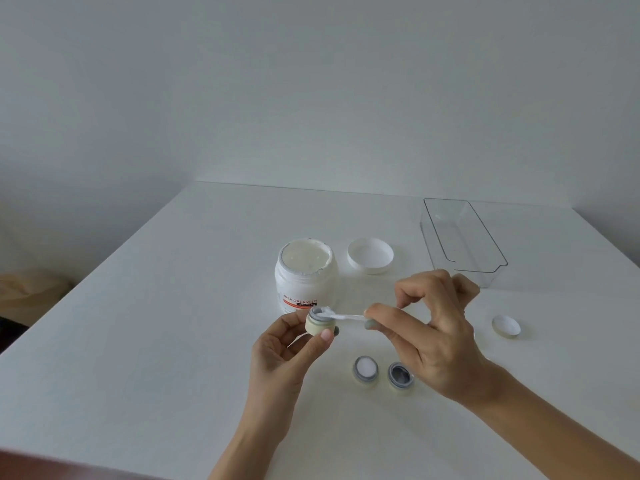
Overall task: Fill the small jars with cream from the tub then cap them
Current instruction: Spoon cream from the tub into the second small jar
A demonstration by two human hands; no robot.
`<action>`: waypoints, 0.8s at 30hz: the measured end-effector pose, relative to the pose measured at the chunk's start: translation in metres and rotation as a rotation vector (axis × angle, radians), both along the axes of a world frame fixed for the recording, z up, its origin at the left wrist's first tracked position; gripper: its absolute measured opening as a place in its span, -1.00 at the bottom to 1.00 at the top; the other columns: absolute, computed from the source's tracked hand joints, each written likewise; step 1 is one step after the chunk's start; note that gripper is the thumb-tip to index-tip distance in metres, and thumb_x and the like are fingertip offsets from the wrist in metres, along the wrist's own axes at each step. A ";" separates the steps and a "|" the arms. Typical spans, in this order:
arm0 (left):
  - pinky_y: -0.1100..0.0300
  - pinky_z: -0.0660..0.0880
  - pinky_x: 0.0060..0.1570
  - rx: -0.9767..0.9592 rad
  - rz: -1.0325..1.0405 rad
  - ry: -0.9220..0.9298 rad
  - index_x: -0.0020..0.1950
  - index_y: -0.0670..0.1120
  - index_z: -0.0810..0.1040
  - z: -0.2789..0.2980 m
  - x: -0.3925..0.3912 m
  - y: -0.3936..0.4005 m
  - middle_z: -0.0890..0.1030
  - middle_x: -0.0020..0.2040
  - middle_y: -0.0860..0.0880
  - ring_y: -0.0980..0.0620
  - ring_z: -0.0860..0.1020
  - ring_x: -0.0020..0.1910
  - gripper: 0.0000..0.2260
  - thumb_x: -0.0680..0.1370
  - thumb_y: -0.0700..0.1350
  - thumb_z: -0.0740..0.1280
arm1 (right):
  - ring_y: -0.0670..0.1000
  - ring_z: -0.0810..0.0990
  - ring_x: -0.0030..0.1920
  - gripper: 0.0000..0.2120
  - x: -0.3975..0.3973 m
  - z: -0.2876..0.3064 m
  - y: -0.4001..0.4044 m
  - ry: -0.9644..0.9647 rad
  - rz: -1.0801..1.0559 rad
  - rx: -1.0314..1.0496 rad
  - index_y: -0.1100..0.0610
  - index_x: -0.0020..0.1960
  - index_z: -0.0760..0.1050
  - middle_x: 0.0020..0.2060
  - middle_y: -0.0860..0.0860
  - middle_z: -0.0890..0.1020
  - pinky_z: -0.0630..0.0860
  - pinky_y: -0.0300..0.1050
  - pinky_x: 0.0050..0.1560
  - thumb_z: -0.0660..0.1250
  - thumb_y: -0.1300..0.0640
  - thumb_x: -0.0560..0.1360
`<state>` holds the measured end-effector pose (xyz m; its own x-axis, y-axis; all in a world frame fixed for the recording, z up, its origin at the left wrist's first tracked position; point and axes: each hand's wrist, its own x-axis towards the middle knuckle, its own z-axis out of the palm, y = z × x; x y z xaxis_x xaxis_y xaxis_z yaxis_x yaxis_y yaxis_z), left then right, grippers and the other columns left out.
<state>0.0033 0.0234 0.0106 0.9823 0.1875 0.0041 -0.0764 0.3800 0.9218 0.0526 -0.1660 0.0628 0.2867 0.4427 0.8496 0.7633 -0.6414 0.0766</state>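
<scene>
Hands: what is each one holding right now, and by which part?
The left hand grips a small jar by its sides. The right hand pinches a white spatula at its handle end, the creamy tip over the jar's mouth.

A white table (173, 323) is being seen set against a plain pale wall (311, 81). 1 clear plastic tray (485, 268) is being carried on the table's far right part, its long side running away from the viewer. A tan, blurred object (31, 289) is being glimpsed beyond the table's left edge.
</scene>
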 end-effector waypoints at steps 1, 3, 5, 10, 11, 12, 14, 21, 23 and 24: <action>0.27 0.58 -0.03 -0.001 0.000 0.002 0.06 -0.16 0.67 0.000 0.000 0.000 0.73 0.00 -0.19 -0.07 0.70 -0.01 -0.62 0.30 -0.08 0.56 | -0.01 0.39 -0.17 -0.96 0.000 0.000 -0.002 0.002 0.005 0.016 -0.04 -0.04 0.50 -0.13 -0.05 0.33 0.18 -0.01 -0.09 0.34 0.07 0.53; 0.27 0.58 -0.02 -0.002 0.002 0.003 0.07 -0.14 0.67 -0.001 0.000 0.001 0.73 0.01 -0.17 -0.08 0.70 0.02 -0.63 0.30 -0.07 0.56 | -0.02 0.40 -0.17 -0.97 0.001 0.001 -0.003 0.013 -0.003 0.071 -0.03 -0.06 0.52 -0.13 -0.05 0.34 0.19 0.00 -0.08 0.31 0.05 0.55; 0.24 0.59 0.02 0.001 -0.003 0.000 0.07 -0.11 0.67 -0.001 0.000 0.001 0.73 0.02 -0.14 -0.09 0.70 0.05 -0.64 0.31 -0.06 0.56 | -0.04 0.41 -0.18 -0.86 0.004 0.006 -0.002 0.061 -0.040 0.177 0.02 -0.12 0.59 -0.15 -0.04 0.37 0.18 -0.02 -0.05 0.29 0.04 0.55; 0.18 0.59 0.10 -0.032 -0.058 -0.003 0.11 -0.05 0.67 -0.002 0.000 0.001 0.71 0.09 -0.11 -0.13 0.67 0.13 -0.66 0.34 -0.08 0.53 | -0.05 0.41 -0.17 -0.82 0.025 0.030 0.014 0.278 -0.135 0.374 0.07 -0.20 0.64 -0.15 -0.05 0.37 0.19 -0.04 -0.05 0.33 0.05 0.50; 0.20 0.58 0.09 -0.042 -0.075 -0.004 0.12 -0.05 0.67 -0.002 0.000 0.001 0.71 0.10 -0.10 -0.14 0.66 0.14 -0.66 0.35 -0.09 0.52 | -0.03 0.42 -0.15 -0.85 0.031 0.035 0.019 0.316 -0.154 0.369 0.05 -0.20 0.65 -0.14 -0.05 0.38 0.14 -0.07 -0.04 0.35 0.05 0.49; 0.21 0.58 0.08 -0.046 -0.095 -0.006 0.14 -0.04 0.67 -0.002 0.000 0.001 0.70 0.12 -0.09 -0.14 0.66 0.15 -0.65 0.37 -0.10 0.51 | -0.01 0.43 -0.14 -0.87 0.038 0.039 0.026 0.354 -0.172 0.345 0.04 -0.19 0.65 -0.14 -0.04 0.39 0.08 -0.11 -0.06 0.38 0.05 0.47; 0.21 0.57 0.11 -0.033 -0.123 -0.009 0.18 -0.03 0.65 -0.001 -0.001 0.001 0.70 0.15 -0.07 -0.13 0.65 0.17 -0.64 0.39 -0.08 0.50 | 0.05 0.45 -0.09 -0.89 0.053 0.044 0.040 0.428 -0.202 0.253 0.02 -0.19 0.66 -0.14 -0.02 0.42 0.00 -0.16 -0.12 0.40 0.03 0.46; 0.22 0.59 -0.04 -0.105 -0.099 0.021 0.23 -0.17 0.55 -0.001 -0.001 -0.001 0.69 0.11 -0.17 -0.22 0.66 0.12 -0.54 0.37 -0.09 0.51 | 0.09 0.35 0.07 -0.81 0.092 0.046 0.090 0.542 -0.277 -0.220 -0.05 -0.09 0.66 -0.08 -0.03 0.38 -0.08 -0.11 -0.17 0.29 -0.06 0.53; 0.22 0.59 -0.04 -0.094 -0.106 0.015 0.21 -0.12 0.60 -0.001 0.000 0.000 0.69 0.13 -0.15 -0.20 0.67 0.10 -0.58 0.38 -0.07 0.50 | 0.10 0.33 0.07 -0.81 0.096 0.046 0.098 0.592 -0.295 -0.308 -0.02 -0.10 0.64 -0.09 -0.02 0.36 -0.09 -0.09 -0.21 0.28 -0.04 0.54; 0.22 0.59 -0.03 -0.082 -0.111 0.012 0.19 -0.08 0.63 -0.001 0.000 0.000 0.69 0.14 -0.13 -0.19 0.68 0.09 -0.62 0.38 -0.06 0.49 | 0.11 0.33 0.07 -0.82 0.097 0.046 0.101 0.632 -0.291 -0.329 -0.02 -0.11 0.63 -0.10 -0.01 0.35 -0.08 -0.09 -0.20 0.29 -0.04 0.54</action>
<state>0.0033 0.0229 0.0095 0.9968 0.0773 -0.0186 -0.0191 0.4599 0.8878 0.1501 -0.0655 0.1092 0.8175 0.4767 0.3233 0.5297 -0.8427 -0.0969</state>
